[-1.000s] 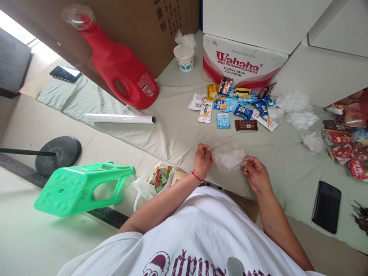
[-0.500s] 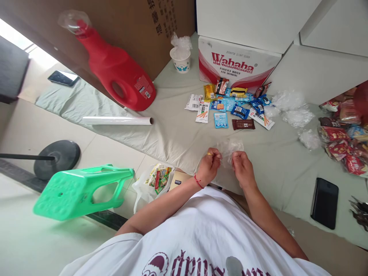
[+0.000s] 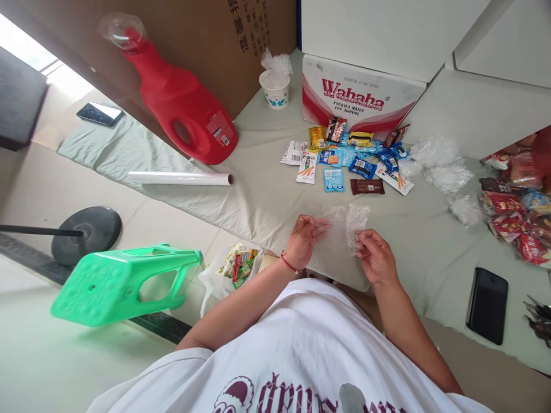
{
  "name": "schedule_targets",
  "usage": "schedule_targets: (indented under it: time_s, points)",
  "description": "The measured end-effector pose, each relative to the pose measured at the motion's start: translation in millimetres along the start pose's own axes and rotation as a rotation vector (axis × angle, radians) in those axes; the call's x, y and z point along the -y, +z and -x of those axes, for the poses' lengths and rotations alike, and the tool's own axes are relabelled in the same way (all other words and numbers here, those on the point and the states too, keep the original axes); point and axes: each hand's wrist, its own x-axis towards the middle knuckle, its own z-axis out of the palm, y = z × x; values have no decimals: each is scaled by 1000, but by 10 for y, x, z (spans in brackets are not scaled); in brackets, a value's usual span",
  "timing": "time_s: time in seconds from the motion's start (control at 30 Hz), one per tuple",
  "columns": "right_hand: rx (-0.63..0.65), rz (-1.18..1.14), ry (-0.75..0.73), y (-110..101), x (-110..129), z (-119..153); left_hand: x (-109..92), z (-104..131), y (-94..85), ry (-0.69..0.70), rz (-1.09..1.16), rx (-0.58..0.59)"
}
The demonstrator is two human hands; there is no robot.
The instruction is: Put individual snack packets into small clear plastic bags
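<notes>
A clear plastic bag (image 3: 340, 232) is stretched between my two hands above the near edge of the cloth-covered table. My left hand (image 3: 303, 238) has its fingers on the bag's left side, some of them seen through the film. At the crinkled right part, my right hand (image 3: 375, 252) pinches the plastic between thumb and fingers. Beyond the bag lie small snack packets, among them a brown bar (image 3: 367, 186), a light blue packet (image 3: 333, 180) and a white packet (image 3: 307, 167). Crumpled clear plastic (image 3: 447, 172) rests to their right.
Behind the snacks stands a Wahaha carton (image 3: 361, 94). A paper cup (image 3: 274, 92), red jug (image 3: 189, 115) and white roll (image 3: 185, 178) are on the left. Snack bags (image 3: 512, 218) and a black phone (image 3: 487, 306) lie right. A green stool (image 3: 107, 287) stands on the floor.
My hands have moved apart, and the bag between them is spread wider. The fingers of my left hand have opened out from a closed grip. The view has shifted slightly.
</notes>
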Motion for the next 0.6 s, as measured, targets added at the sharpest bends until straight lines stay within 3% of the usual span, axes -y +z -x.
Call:
schedule_targets:
  time_s: [0.2,0.47,0.53,0.6]
  points:
    - [-86,-152,2,-356,52,37,-161,-91,-103,-55,173,10]
    - [-230,-103,-99,-821,25,57,-234,-211,-237,-32,221,-42]
    - [-213,-20,-140,-910,21,127,-235,-220,-256,-28,218,-48]
    - [-58,136,-188,-1000,63,241,-231,-232,-271,-33,232,-49]
